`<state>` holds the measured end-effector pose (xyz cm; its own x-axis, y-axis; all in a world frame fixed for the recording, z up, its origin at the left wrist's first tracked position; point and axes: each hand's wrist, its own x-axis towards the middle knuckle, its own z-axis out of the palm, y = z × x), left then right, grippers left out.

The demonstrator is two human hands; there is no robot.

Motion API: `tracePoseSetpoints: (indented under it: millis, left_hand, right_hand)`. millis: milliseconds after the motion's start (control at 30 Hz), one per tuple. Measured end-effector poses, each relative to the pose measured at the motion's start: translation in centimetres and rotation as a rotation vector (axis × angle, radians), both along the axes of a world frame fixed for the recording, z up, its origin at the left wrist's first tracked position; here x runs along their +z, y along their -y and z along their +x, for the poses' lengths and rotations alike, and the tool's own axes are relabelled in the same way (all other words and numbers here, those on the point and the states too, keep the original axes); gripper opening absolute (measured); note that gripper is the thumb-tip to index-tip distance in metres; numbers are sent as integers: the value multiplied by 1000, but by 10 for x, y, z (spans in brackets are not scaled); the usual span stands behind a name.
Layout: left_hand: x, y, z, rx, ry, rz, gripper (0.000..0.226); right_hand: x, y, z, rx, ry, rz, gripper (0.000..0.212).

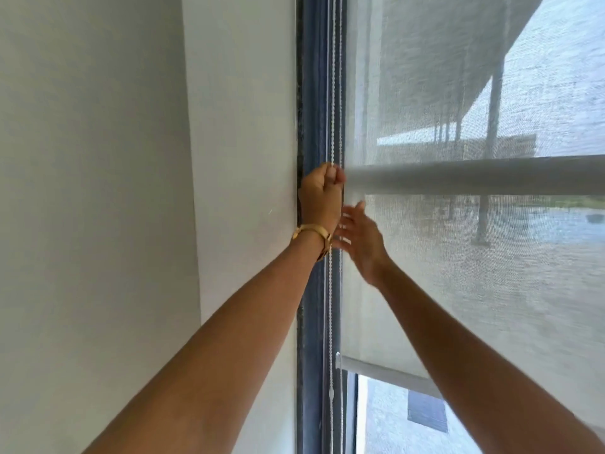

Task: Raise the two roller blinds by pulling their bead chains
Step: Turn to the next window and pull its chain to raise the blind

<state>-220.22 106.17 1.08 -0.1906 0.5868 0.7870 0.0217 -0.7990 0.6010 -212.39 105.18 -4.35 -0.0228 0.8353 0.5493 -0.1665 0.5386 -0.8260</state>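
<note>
White bead chains (331, 93) hanging down the dark window frame (311, 126), centre of the picture. Two sheer mesh blinds: one bottom bar (474, 178) at mid-right, the other (386, 375) lower down (its far end cut off behind the right forearm). Left hand (322, 194) closed in a fist around a chain, gold watch (316, 234) at the wrist. Right hand (360, 237) blurred, fingers spread apart, gripping nothing. Chain tops out of frame; hard to separate strands.

— What is the blind (458, 257) made of?
— Thin, see-through woven cloth, matt. Beside it, the chains (331, 306) are white plastic beads.
— And the wall (98, 158) left of the blind?
— Smooth, matt paint; the bracelet (312, 231) looks shiny gold metal.
</note>
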Motion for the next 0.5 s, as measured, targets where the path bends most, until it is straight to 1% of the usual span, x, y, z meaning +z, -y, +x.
tracePoseSetpoints:
  millis: [67,133,200,300,400,500]
  left_hand:
    - [-20,-1,-1,-19,-13,-14,26]
    - [-38,-3,-1,-18,-24,-4,28]
    - [-52,-2,-1,-37,-26,-33,28]
    - [-76,1,-2,-40,-72,-59,33]
    - [-101,1,-12,-4,-126,-73,33]
    - [-127,5,-20,-7,-165,-115,34]
  right_hand:
    - [33,5,0,-13,33,54,52]
    - [66,8,-1,-5,39,69,54]
    - [96,11,-5,-5,69,76,52]
    - [133,20,-12,-44,89,111,41]
    - [159,30,-20,-84,23,137,30]
    - [171,37,-29,-100,-12,105,24]
